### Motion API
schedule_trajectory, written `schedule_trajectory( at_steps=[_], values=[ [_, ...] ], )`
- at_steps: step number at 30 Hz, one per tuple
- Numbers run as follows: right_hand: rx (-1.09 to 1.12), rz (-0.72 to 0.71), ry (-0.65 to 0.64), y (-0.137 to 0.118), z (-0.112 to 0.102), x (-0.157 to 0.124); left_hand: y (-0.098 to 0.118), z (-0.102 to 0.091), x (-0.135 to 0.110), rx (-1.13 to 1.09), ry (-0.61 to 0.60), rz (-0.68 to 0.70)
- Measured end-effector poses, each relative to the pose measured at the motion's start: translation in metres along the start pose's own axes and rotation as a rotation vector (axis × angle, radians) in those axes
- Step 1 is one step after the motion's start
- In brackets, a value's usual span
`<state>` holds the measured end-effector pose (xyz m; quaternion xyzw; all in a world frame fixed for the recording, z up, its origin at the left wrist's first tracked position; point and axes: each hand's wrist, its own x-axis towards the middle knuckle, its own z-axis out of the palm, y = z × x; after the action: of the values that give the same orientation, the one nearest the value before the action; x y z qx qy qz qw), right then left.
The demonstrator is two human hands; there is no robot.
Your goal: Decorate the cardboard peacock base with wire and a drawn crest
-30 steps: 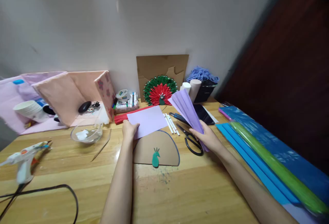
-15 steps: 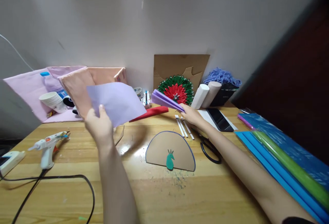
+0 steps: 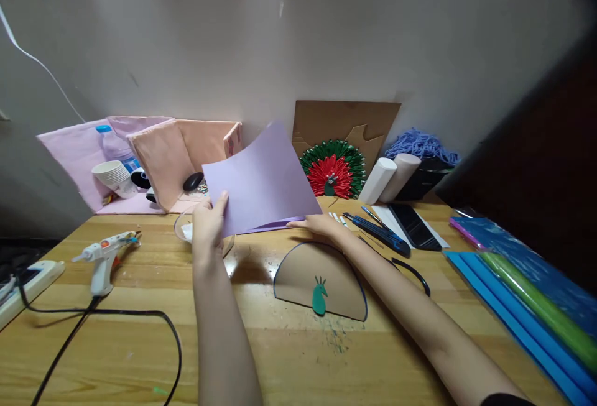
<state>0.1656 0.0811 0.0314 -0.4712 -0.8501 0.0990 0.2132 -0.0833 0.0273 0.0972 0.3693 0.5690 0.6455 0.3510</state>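
Observation:
My left hand (image 3: 208, 222) grips the left edge of a purple sheet of paper (image 3: 261, 179), thumb on top, holding it above the table. My right hand (image 3: 317, 226) is closed at the sheet's lower right, its fingers on a second purple layer (image 3: 275, 222) just beneath. Whether the two layers are joined cannot be seen. Below the hands lies a cardboard half-circle (image 3: 298, 275) with a blue-edged rim. A green peacock-shaped cutout (image 3: 319, 299) rests at its lower edge.
A glue gun (image 3: 103, 263) with a black cord stands at left. A utility knife (image 3: 380, 235), a phone (image 3: 414, 226) and blue and green rolls (image 3: 527, 300) lie at right. At the back are a red-and-green peacock (image 3: 332, 166), white rolls (image 3: 377, 181) and pink boxes (image 3: 158, 157).
My two hands have come together, bringing the folded purple paper from the right under the left hand's sheet. The view has turned slightly left. The red piece is now hidden.

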Motion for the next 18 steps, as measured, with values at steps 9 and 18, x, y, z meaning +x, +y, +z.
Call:
schedule_trajectory(
  at_steps=[9,18],
  values=[
    [1.121,0.107,0.044,-0.015,-0.026,-0.038,-0.038,0.052,0.003,0.221,-0.131,-0.014],
    [0.774,0.248,0.201,-0.004,-0.033,-0.037,-0.052,0.036,0.009,0.226,-0.213,-0.138]
  ],
)
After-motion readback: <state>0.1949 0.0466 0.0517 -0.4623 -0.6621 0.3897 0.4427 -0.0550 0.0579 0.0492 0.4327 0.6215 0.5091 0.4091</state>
